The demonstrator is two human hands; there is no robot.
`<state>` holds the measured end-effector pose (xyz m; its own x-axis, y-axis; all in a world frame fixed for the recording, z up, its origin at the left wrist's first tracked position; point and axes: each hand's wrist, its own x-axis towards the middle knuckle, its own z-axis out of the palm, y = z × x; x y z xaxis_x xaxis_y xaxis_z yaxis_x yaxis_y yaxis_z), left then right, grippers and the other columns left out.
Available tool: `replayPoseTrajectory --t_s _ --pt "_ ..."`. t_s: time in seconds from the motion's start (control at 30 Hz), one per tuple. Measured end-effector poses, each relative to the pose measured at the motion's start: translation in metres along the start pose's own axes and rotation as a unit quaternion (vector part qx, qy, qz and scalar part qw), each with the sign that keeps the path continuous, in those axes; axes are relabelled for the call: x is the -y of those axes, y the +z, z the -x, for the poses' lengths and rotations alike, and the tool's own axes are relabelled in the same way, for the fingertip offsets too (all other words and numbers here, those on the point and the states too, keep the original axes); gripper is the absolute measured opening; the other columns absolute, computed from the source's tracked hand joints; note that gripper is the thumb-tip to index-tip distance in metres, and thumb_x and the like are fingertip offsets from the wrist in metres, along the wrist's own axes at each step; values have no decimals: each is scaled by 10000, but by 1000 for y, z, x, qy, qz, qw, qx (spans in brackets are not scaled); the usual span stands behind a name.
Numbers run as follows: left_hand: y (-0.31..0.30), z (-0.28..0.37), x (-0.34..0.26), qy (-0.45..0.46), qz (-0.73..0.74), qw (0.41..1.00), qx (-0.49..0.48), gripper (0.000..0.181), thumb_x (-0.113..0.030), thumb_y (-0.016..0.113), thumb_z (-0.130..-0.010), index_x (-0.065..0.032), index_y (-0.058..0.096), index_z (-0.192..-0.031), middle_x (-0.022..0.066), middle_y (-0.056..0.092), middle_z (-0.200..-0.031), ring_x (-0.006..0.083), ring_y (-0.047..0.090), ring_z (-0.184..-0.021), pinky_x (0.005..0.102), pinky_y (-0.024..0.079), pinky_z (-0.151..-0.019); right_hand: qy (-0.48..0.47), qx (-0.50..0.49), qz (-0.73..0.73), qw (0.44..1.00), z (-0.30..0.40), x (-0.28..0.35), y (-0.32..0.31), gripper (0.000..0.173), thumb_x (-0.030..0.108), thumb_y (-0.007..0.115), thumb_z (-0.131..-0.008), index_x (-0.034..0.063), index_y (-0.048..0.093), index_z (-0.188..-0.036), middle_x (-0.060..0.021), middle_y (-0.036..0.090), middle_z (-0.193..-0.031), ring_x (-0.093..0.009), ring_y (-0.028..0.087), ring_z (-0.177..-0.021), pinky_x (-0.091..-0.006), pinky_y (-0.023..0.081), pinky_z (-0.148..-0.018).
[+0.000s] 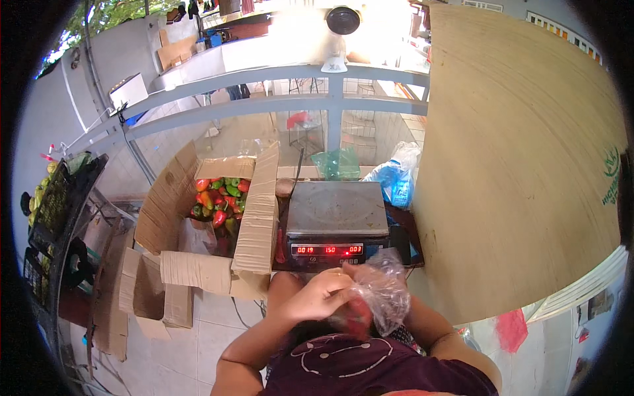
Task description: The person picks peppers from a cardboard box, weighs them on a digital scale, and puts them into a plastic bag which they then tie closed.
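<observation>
Both hands meet in front of my chest at a clear plastic bag (389,297). My left hand (324,293) pinches the bag with its fingertips. Partly behind the crumpled plastic, my right hand (365,274) grips the bag too. Something red, blurred and probably peppers (357,319), hangs in the bag below my fingers. Just beyond my hands stands a digital weighing scale (337,208), its bare metal pan facing up and its red digits lit. To the left, an open cardboard box (255,213) holds many red, green and orange peppers (220,198).
A smaller open carton (148,297) sits on the tiled floor. Green plastic bags (337,163) and a blue-and-white bag (396,178) lie behind the scale. A tall plywood panel (505,163) borders the right. Metal railing (277,104) crosses ahead; a produce rack (64,213) stands left.
</observation>
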<state>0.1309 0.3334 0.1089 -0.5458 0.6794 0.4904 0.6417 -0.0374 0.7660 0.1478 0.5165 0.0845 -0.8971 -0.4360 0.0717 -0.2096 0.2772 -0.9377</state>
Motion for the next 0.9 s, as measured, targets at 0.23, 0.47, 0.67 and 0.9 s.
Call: replayPoseTrajectory --t_s 0.23,0.47,0.67,0.9 --pt "3 13 6 -58 -357 929 80 107 -172 607 -732 -72 593 -695 84 553 -616 259 549 -649 393 362 -587 -110 99 100 984 -26 32 -45 354 220 620 -766 -22 541 -1012 -134 601 -971 -240 572 -928 -343 447 -796" --pt "-6 13 -9 -77 -390 915 67 90 -163 590 -723 -86 586 -677 75 532 -611 255 512 -593 389 334 -597 -61 230 198 951 -25 12 -5 251 224 579 -801 -24 563 -836 -144 584 -758 -317 571 -765 -376 444 -679" --pt "-25 39 6 -173 -64 983 27 115 -164 582 -816 -65 601 -760 37 579 -684 158 540 -648 297 386 -617 132 219 -282 925 -12 6 -20 275 247 485 -882 8 530 -754 -44 514 -665 -169 499 -593 -282 410 -544" --pt "-38 27 25 -367 216 904 33 169 -138 539 -876 -2 588 -789 -8 588 -737 86 538 -731 252 427 -643 222 121 -462 850 -19 -37 -23 209 191 455 -873 101 476 -686 11 429 -607 -105 446 -550 -218 324 -440"
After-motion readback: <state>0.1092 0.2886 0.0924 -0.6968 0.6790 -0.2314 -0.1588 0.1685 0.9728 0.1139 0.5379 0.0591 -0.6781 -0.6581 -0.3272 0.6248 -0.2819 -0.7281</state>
